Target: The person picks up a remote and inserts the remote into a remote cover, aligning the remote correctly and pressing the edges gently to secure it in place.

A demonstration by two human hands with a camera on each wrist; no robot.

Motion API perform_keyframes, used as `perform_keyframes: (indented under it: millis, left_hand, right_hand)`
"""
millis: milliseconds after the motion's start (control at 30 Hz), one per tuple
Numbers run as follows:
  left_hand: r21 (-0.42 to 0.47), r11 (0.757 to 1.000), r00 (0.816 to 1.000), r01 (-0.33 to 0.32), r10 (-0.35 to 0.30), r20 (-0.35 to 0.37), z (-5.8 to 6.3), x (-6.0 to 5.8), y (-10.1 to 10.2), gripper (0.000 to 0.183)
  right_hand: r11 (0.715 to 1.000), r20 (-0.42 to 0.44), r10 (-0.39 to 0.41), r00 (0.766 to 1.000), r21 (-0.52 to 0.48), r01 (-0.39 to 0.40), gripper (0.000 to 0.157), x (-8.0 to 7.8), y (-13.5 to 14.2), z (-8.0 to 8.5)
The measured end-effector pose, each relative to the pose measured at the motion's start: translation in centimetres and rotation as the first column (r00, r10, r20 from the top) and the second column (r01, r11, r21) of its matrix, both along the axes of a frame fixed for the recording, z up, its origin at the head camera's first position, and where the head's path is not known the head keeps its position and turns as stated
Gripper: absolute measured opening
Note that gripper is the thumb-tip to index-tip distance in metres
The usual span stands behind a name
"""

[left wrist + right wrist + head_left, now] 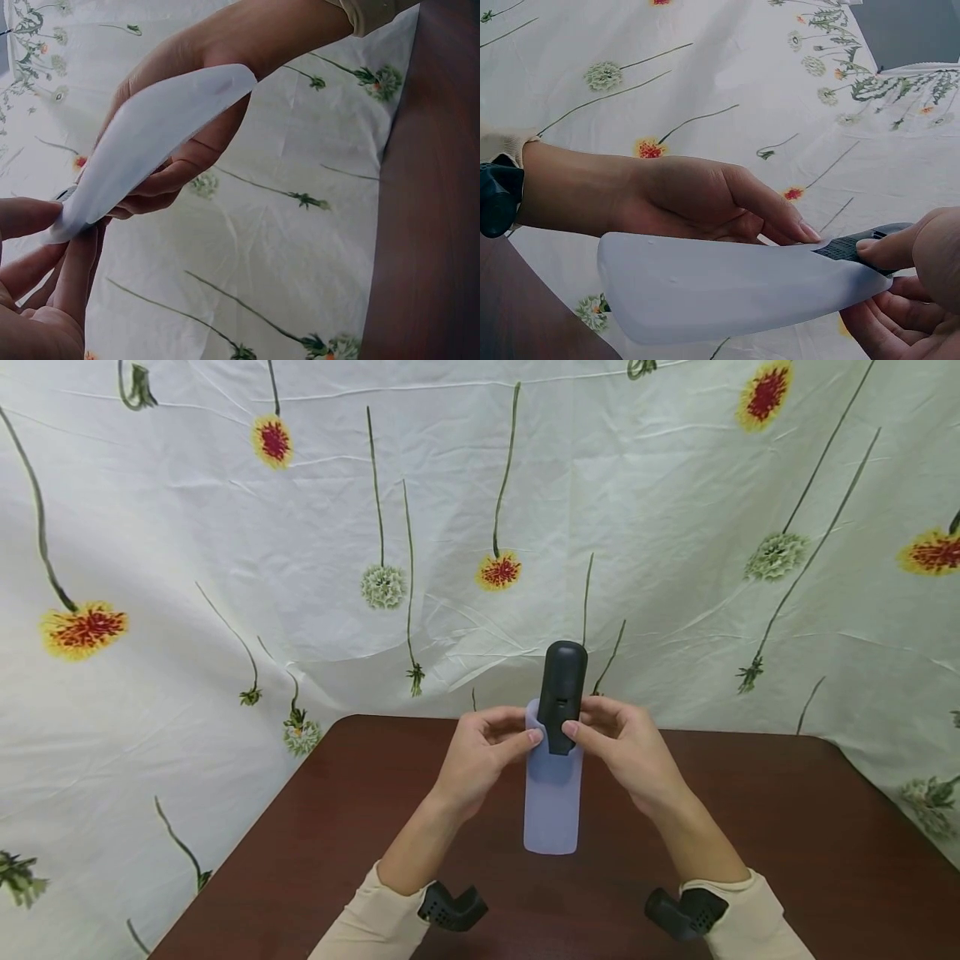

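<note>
A black remote control [564, 677] with a rounded end stands partly inside a translucent, pale sleeve-like cover [552, 814], held upright above the table in the head view. My left hand [478, 758] pinches the cover's upper left edge between thumb and fingers. On the other side, my right hand [628, 750] has its thumb pressed on the remote, fingers behind it and the cover. The right wrist view shows the remote's textured dark surface [838, 249] at the cover's opening. From the left wrist, the cover [154, 131] hides most of the remote.
A dark reddish-brown table [360, 827] lies under both hands. Behind it hangs a white cloth [465, 468] printed with flowers, which also runs down the left side. Black wrist devices [452, 907] sit at both cream sleeves.
</note>
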State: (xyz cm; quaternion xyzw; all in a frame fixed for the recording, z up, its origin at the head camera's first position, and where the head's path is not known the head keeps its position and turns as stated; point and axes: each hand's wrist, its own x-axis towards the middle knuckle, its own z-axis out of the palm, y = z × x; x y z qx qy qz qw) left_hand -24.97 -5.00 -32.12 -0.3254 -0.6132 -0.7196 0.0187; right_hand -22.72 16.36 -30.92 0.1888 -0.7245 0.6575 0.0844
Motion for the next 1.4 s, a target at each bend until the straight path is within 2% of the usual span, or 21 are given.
perform_keyframes:
  millis: [233, 533, 700, 900, 1067, 1267, 1400]
  left_hand:
    - [-0.015, 1.000, 1.000, -0.014, 0.014, -0.001, -0.04, -0.05, -0.15, 0.029]
    - [-0.063, 0.996, 0.997, -0.056, 0.053, -0.054, -0.02, -0.06, -0.08, 0.027]
    - [-0.072, 0.995, 0.995, -0.064, 0.058, -0.075, -0.01, -0.03, -0.08, 0.026]
    - [-0.075, 0.995, 0.994, -0.063, 0.056, -0.091, 0.02, -0.09, -0.10, 0.026]
    - [-0.081, 0.995, 0.994, -0.060, 0.052, -0.095, 0.04, -0.12, -0.18, 0.026]
    - [-0.038, 0.999, 0.993, -0.028, 0.023, -0.112, 0.06, -0.16, -0.22, 0.023]
    - [-0.018, 1.000, 0.991, -0.025, 0.022, -0.128, -0.02, -0.25, -0.23, 0.023]
  right_hand:
    - [1.000, -0.005, 0.009, 1.000, 0.004, -0.009, 0.043, -0.04, 0.03, 0.01]
    - [0.995, -0.034, -0.043, 0.998, 0.085, 0.046, 0.044, 0.02, 0.33, 0.08]
    - [0.993, -0.084, -0.022, 0.996, 0.116, 0.032, 0.040, 0.00, 0.39, 0.01]
    - [0.995, -0.155, 0.041, 0.987, 0.093, -0.027, 0.046, 0.02, 0.38, -0.09]
    - [0.993, -0.244, 0.059, 0.968, 0.111, -0.032, 0.042, -0.07, 0.43, -0.32]
    - [0.988, -0.360, 0.081, 0.929, 0.152, -0.027, 0.027, -0.15, 0.40, -0.44]
    - [0.987, -0.420, 0.088, 0.903, 0.157, -0.024, 0.026, -0.20, 0.35, -0.44]
